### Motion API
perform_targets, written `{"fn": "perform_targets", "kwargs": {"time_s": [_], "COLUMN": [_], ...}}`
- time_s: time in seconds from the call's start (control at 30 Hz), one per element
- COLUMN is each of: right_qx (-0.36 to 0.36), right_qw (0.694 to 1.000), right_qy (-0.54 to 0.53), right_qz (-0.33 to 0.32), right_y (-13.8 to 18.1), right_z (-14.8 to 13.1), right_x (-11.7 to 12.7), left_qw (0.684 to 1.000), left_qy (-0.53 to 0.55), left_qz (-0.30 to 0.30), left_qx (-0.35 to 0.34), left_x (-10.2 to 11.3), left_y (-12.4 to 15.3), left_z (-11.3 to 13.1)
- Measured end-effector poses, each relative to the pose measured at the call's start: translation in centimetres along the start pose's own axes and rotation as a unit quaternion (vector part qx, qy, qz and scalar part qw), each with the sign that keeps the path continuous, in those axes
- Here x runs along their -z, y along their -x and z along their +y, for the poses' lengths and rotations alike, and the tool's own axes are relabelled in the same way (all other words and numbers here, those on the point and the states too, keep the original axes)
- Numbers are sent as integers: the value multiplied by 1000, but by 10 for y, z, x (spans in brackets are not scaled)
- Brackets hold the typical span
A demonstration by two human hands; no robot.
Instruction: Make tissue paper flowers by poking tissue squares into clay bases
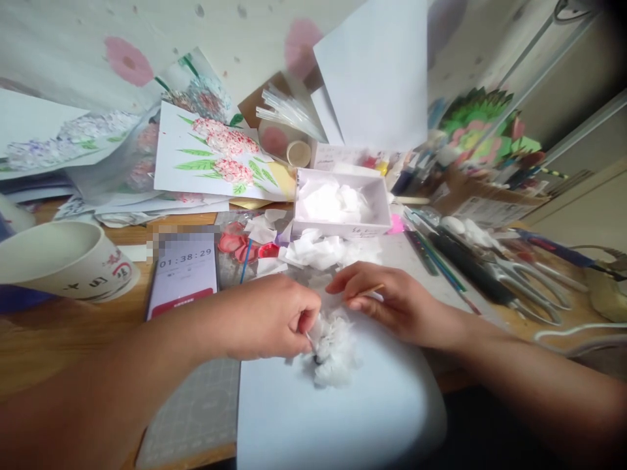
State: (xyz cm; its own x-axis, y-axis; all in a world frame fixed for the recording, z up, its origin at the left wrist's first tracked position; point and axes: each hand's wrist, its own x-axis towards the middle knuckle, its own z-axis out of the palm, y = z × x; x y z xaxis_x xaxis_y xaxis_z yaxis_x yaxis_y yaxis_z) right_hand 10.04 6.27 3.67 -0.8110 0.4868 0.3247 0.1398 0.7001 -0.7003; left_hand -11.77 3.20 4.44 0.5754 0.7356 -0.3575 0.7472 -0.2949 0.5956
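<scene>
Closest to me, below both grips, a pale sheet (337, 424) spreads out, and the ruffled white paper cluster (337, 365) sits at its upper part, just beside the left fingertips. The left hand (277, 316) has thumb and forefinger pinched on a thin pale sliver (308, 338) at the cluster's edge (whether it belongs to the cluster, I can't tell). Above and right of that pinch, the right hand (404, 303) grasps a slim wooden stick (371, 291) between its fingers. Left of the left grip lies a phone (181, 267) reading 01:38:29, with a paper cup (59, 261) farther out; well right of the right grip are scissors (531, 287). Beyond both hands come loose white scraps (316, 253), then a white box (369, 228) of more pieces, and behind, a red-flowered card (169, 150).
</scene>
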Motion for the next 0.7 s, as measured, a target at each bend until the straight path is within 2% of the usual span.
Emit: {"fn": "perform_targets", "kwargs": {"time_s": [0.17,0.27,0.37,0.43,0.57,0.7], "right_qx": [-16,-22,-24,-27,26,39], "right_qw": [999,996,987,991,996,994], "right_qy": [-33,-42,-72,-92,-53,-3], "right_qz": [6,77,143,98,-62,-98], "right_y": [-5,-7,-7,-5,-2,-1], "right_z": [3,-3,-21,-35,-52,-50], "right_x": [-9,-9,-6,-5,-9,-12], "left_qw": [999,999,999,1000,997,984], "left_qy": [-27,-34,-32,-14,70,163], "left_qz": [19,26,18,13,-31,-76], "left_qx": [-6,-9,-16,-23,-31,-9], "left_x": [0,1,2,3,9,14], "left_y": [-1,-1,0,0,1,1], "left_z": [-2,-2,-1,-1,-6,-11]}}
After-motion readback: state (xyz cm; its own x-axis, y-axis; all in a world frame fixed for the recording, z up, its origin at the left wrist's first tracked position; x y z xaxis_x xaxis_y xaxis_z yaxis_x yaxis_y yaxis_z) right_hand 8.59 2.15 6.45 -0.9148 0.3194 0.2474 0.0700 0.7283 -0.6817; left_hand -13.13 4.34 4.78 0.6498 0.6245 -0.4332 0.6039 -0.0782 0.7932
